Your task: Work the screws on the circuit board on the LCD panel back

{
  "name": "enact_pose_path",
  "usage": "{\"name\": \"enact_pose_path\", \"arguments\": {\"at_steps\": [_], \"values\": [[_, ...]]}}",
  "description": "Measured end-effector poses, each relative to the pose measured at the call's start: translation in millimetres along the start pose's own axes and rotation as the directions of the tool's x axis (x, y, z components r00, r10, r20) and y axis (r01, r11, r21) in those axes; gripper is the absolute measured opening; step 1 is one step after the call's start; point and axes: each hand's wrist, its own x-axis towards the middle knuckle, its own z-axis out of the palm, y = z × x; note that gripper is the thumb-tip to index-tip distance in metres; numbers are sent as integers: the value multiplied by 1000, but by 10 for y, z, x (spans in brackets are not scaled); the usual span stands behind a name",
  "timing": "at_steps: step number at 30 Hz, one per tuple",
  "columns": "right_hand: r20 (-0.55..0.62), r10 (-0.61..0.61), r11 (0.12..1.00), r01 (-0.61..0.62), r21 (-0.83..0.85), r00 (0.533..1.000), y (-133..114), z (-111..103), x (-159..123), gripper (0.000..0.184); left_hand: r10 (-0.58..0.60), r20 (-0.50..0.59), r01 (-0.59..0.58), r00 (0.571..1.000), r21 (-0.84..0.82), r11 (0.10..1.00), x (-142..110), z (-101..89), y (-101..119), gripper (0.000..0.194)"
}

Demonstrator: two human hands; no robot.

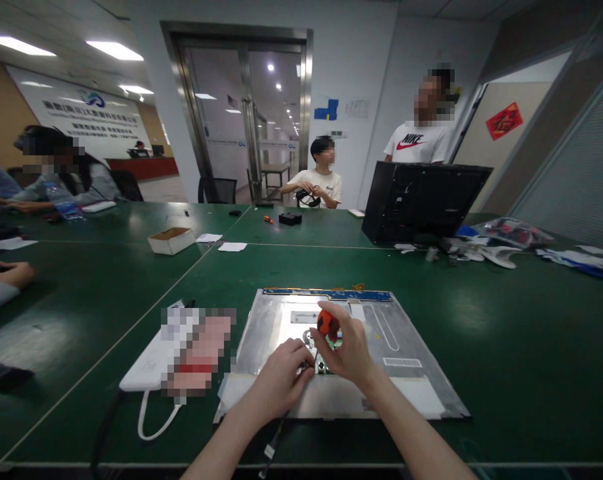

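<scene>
A silvery metal display panel (406,333) lies flat on the green table, with a blue circuit strip (301,294) along its far edge. My right hand (349,343) is closed around the orange and black handle of a screwdriver (325,322), held over the panel's middle. Below it, a small green circuit board (322,365) shows partly between my hands. My left hand (284,373) rests at the board's left side, fingers pinched together; what is between them is hidden. A dark cable (276,437) runs from under that hand past the panel's near edge.
Left of the panel lies a white power bank (154,357) with a white cable (156,433). Farther off are an open cardboard box (171,241), a black box (290,219) and a large black monitor housing (426,200). A co-worker's hand (6,273) is at far left.
</scene>
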Motion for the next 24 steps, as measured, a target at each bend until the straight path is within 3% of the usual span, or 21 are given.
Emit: {"name": "enact_pose_path", "arguments": {"at_steps": [14,24], "values": [[15,29,999,-28,-22,999,22,-1,2,44,14,23,-15,1000,27,1000,7,14,-6,12],[20,45,999,-45,-14,999,56,-14,-13,45,28,18,-27,999,-75,997,5,-33,20,19]]}}
